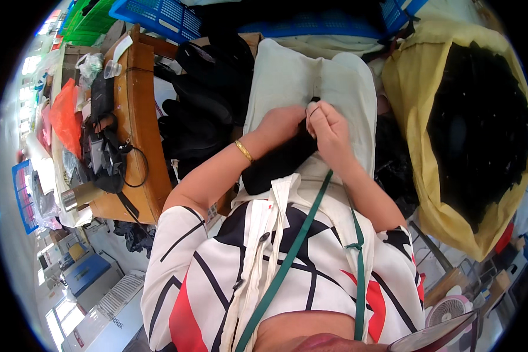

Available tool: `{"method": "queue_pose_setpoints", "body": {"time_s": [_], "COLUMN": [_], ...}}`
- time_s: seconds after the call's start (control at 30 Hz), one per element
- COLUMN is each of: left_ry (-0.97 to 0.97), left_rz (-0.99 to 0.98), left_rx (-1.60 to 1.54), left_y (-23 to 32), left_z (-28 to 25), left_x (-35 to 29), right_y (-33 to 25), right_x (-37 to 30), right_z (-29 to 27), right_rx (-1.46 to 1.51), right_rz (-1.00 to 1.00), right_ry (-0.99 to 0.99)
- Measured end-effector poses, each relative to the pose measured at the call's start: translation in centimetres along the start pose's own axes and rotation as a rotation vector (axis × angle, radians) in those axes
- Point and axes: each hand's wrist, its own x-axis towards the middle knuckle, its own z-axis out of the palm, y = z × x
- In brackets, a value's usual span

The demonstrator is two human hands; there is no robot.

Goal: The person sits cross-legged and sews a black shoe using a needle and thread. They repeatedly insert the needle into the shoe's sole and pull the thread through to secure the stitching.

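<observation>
A long, soft black item (278,164) hangs over my lap, its upper end between my hands; its exact kind cannot be made out. My left hand (283,124) grips that upper end with bent fingers, a gold bracelet on its wrist. Close against it, my right hand (330,130) is closed with thumb and fingers pinched at the same end. A small dark tip (315,99) pokes out just beyond the fingertips. Under both hands a white cloth (281,73) covers my lap and knees.
Black shoe-like pieces (202,100) lie piled to the left, beside a wooden table (136,117) with bags and tools. At right stands a yellow cloth sack (416,117) full of black pieces. Blue baskets (158,17) line the far side. A fan (449,311) is at lower right.
</observation>
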Motion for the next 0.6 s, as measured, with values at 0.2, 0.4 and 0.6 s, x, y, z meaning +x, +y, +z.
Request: {"method": "queue_pose_setpoints", "body": {"time_s": [0.2,0.4,0.6], "left_ry": [0.158,-0.27,-0.406], "left_rz": [-0.018,-0.529,-0.601], "left_rx": [-0.369,-0.588,-0.797], "left_y": [-0.1,3.8,2.0], "left_z": [-3.5,-6.1,-5.1], "left_x": [1.2,3.9,2.6], "right_y": [-2.1,-2.7,-5.8], "right_x": [1.2,-0.2,-2.6], "right_z": [-4.2,-3.3,-7.7], "right_rx": [-0.626,-0.911,-1.02], "right_rz": [-0.363,-0.592,-0.417], "right_ry": [0.25,0.083,-0.006]}}
